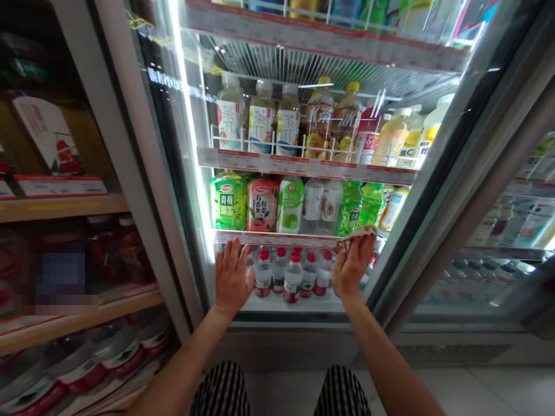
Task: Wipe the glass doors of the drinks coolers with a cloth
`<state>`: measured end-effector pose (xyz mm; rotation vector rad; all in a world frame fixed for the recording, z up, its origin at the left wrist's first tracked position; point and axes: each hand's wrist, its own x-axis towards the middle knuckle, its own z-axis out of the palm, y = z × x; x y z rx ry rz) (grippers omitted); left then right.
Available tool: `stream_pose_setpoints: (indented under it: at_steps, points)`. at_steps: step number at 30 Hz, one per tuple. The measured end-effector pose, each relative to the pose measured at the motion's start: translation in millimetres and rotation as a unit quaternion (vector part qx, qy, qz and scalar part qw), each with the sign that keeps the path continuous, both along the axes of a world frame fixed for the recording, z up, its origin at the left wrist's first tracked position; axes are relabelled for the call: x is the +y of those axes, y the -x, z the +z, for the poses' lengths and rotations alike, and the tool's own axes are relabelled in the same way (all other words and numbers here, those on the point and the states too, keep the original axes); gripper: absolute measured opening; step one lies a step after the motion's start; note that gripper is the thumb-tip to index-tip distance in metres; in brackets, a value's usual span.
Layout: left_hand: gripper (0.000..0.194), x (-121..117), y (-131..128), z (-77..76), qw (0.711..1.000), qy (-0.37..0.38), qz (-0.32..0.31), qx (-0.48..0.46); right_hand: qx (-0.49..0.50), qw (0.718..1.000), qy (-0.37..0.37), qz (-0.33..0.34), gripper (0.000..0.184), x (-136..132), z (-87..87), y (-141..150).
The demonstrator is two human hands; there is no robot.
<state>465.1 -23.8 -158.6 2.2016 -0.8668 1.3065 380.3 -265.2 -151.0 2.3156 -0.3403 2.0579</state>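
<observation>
My left hand is spread with its fingers pointing up, at the lower left of a lit drinks fridge. Its palm faces the fridge's glass door; whether it presses on the glass I cannot tell. At the lower right, my right hand grips a crumpled white-and-brown cloth that juts above the fingers. Behind both hands, through the glass, small red-capped water bottles stand on the fridge floor. The shelf above holds a green tea bottle, a reddish bottle and several others.
Upper shelves carry tea bottles and more drinks behind a white wire rail. The metal door frame slants along the right. To the left stands a wooden shelf with large bottles. My knees in checked cloth are below.
</observation>
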Motion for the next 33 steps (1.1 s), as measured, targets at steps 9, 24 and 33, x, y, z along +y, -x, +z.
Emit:
stream_pose_setpoints:
  at_steps: [9, 24, 33]
  points:
    - [0.069, 25.4, -5.5, -2.8, 1.000, -0.001, 0.010, 0.019, 0.091, 0.983, 0.126, 0.094, 0.050, 53.2, 17.8, -25.2]
    - [0.063, 96.2, -21.2, -19.9, 0.995, 0.020, 0.084, 0.057, 0.208, 0.926, 0.257, 0.181, 0.045, 119.0, -0.1, -63.8]
    - [0.066, 125.5, -25.1, -24.1, 0.988, 0.050, 0.122, 0.079, 0.226, 0.896, 0.299, 0.238, 0.047, 193.8, 19.8, -109.3]
